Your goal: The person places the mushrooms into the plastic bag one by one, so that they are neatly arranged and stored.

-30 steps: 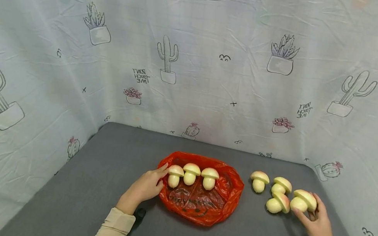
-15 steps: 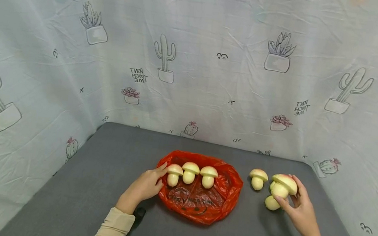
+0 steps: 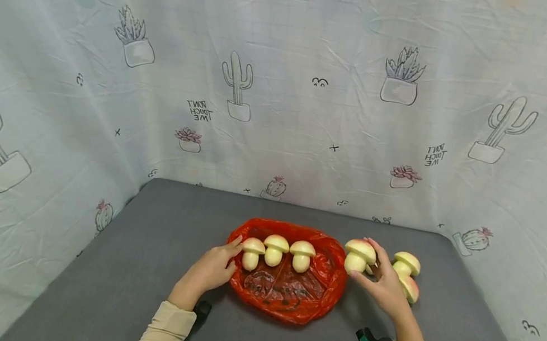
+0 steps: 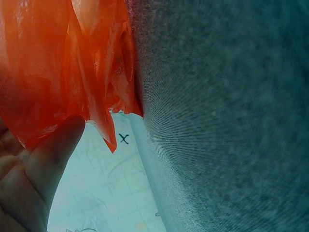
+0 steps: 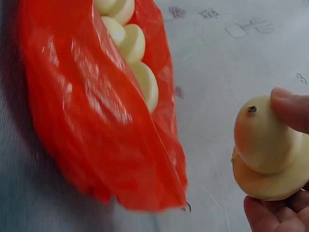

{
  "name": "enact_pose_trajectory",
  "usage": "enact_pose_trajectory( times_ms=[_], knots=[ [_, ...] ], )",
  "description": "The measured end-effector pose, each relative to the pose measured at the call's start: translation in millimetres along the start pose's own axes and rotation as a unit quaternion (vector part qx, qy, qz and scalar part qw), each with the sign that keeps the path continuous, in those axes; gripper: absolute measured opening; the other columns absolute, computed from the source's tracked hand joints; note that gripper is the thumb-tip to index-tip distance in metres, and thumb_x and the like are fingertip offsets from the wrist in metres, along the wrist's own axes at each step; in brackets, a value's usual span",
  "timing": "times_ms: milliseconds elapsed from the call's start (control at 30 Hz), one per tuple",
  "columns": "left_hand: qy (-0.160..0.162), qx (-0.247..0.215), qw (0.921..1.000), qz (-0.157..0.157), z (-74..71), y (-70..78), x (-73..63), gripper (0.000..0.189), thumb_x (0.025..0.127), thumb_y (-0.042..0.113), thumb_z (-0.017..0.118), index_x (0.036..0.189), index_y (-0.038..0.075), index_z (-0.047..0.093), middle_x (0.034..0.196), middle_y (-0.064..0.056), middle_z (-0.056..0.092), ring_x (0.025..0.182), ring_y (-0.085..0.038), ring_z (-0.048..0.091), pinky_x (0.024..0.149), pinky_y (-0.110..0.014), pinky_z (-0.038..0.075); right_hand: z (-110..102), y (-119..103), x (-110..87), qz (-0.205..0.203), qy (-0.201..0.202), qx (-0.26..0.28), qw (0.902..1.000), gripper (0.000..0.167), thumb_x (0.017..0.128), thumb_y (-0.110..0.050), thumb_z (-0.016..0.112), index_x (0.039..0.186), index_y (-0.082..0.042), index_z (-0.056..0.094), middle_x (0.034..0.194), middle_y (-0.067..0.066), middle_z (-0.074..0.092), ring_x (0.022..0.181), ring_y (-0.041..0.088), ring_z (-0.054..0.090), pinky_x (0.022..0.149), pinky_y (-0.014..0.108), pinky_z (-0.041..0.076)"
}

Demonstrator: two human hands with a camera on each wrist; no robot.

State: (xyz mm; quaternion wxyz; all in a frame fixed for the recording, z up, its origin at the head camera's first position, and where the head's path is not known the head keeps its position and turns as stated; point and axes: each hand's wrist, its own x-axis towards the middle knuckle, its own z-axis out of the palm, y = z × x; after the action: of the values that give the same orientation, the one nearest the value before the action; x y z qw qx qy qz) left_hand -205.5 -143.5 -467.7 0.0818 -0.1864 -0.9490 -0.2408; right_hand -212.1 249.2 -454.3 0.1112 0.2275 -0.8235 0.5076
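Note:
My left hand [image 3: 214,268] pinches the left rim of an open red plastic bag [image 3: 282,315]; in the left wrist view the thumb [image 4: 60,150] lies against the bag's side. Three toy mushrooms [image 3: 302,257] with pale stems and pinkish caps stand in a row inside the bag. Beyond the bag's right rim, my right hand [image 3: 387,287] holds another toy mushroom [image 3: 360,252] between thumb and fingers, raised above the table. In the right wrist view, the stem end of this mushroom [image 5: 265,145] shows a dark spot, and the bag [image 5: 96,130] is to its left.
To the right of my right hand, two more toy mushrooms [image 3: 407,263] lie touching on the grey table [image 3: 159,236]. Another is almost hidden behind the held one. A white curtain [image 3: 282,93] with cactus prints surrounds the table's back and sides.
My right hand has lifted a mushroom from the right-hand group and carried it left, over the others, to the bag's right edge. The left hand and the bag have stayed put.

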Motion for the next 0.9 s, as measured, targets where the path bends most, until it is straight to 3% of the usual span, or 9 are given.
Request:
enact_pose_trajectory(
  times_ms=[67, 167, 300, 367, 500, 567, 767, 900],
  knots=[
    [-0.002, 0.001, 1.0, 0.001, 0.8, -0.1, -0.4, 0.05, 0.085, 0.003, 0.057, 0.134, 0.001, 0.053, 0.145, -0.015, 0.044, 0.05, -0.009, 0.025, 0.053, -0.025, 0.03, 6.7, 1.1, 4.2, 0.005, -0.01, -0.004, 0.9999, 0.082, 0.085, -0.007, 0.068, 0.152, -0.01, 0.02, 0.147, 0.02, 0.032, 0.122, -0.015, 0.035, 0.094, 0.004, 0.032],
    [-0.002, -0.001, 1.0, 0.001, 1.7, -0.1, -1.3, 0.05, 0.085, 0.003, 0.057, 0.135, 0.001, 0.052, 0.145, -0.015, 0.044, 0.049, -0.009, 0.024, 0.05, -0.025, 0.028, 15.9, 2.0, 10.4, 0.013, -0.027, -0.009, 0.9995, 0.081, 0.086, -0.011, 0.068, 0.151, -0.011, 0.021, 0.147, 0.019, 0.034, 0.129, 0.001, 0.039, 0.099, 0.01, 0.035],
    [0.001, -0.005, 1.0, 0.001, 2.1, -0.2, -2.4, 0.051, 0.084, 0.002, 0.057, 0.134, 0.0, 0.052, 0.144, -0.016, 0.044, 0.049, -0.009, 0.024, 0.05, -0.024, 0.028, 27.3, 2.2, 18.3, 0.035, -0.05, -0.007, 0.9981, 0.081, 0.087, -0.018, 0.068, 0.151, -0.013, 0.021, 0.149, 0.018, 0.033, 0.134, 0.033, 0.037, 0.104, 0.042, 0.039],
    [0.002, -0.004, 1.0, 0.002, 2.2, -0.2, -2.6, 0.051, 0.084, 0.002, 0.057, 0.134, 0.0, 0.053, 0.144, -0.016, 0.045, 0.05, -0.01, 0.027, 0.052, -0.025, 0.03, 31.9, 3.4, 20.4, 0.044, -0.061, -0.011, 0.9971, 0.081, 0.087, -0.02, 0.068, 0.152, -0.012, 0.021, 0.15, 0.019, 0.03, 0.134, 0.04, 0.034, 0.101, 0.056, 0.035],
    [0.009, -0.002, 0.9999, 0.01, 2.3, 0.1, -2.7, 0.049, 0.083, 0.002, 0.057, 0.132, -0.001, 0.055, 0.142, -0.017, 0.047, 0.063, -0.015, 0.044, 0.063, -0.029, 0.038, 38.3, 8.5, 20.5, 0.05, -0.072, -0.031, 0.9957, 0.081, 0.087, -0.022, 0.068, 0.151, -0.009, 0.021, 0.151, 0.022, 0.027, 0.135, 0.043, 0.031, 0.101, 0.06, 0.033],
    [0.013, -0.004, 0.9998, 0.013, 2.0, 0.2, -2.6, 0.049, 0.082, 0.002, 0.057, 0.132, -0.001, 0.055, 0.141, -0.017, 0.047, 0.066, -0.017, 0.046, 0.066, -0.031, 0.038, 40.3, 11.4, 20.2, 0.048, -0.075, -0.039, 0.9952, 0.081, 0.086, -0.022, 0.068, 0.151, -0.008, 0.021, 0.152, 0.023, 0.026, 0.135, 0.043, 0.031, 0.101, 0.059, 0.033],
    [0.013, -0.006, 0.9998, 0.012, 0.3, 0.0, -1.9, 0.051, 0.083, 0.001, 0.058, 0.133, 0.0, 0.054, 0.142, -0.016, 0.047, 0.053, -0.01, 0.027, 0.053, -0.025, 0.03, 44.0, 17.4, 22.1, 0.044, -0.077, -0.065, 0.9939, 0.082, 0.086, -0.026, 0.069, 0.15, -0.005, 0.022, 0.151, 0.024, 0.027, 0.135, 0.043, 0.031, 0.101, 0.058, 0.034],
    [0.014, -0.003, 0.9998, 0.013, -0.6, -0.1, -1.1, 0.051, 0.083, 0.002, 0.058, 0.133, 0.001, 0.054, 0.143, -0.015, 0.046, 0.052, -0.008, 0.026, 0.051, -0.024, 0.029, 46.5, 19.0, 23.3, 0.037, -0.079, -0.093, 0.9918, 0.083, 0.085, -0.028, 0.069, 0.149, 0.0, 0.024, 0.149, 0.027, 0.03, 0.133, 0.044, 0.033, 0.1, 0.06, 0.034]
  ],
)
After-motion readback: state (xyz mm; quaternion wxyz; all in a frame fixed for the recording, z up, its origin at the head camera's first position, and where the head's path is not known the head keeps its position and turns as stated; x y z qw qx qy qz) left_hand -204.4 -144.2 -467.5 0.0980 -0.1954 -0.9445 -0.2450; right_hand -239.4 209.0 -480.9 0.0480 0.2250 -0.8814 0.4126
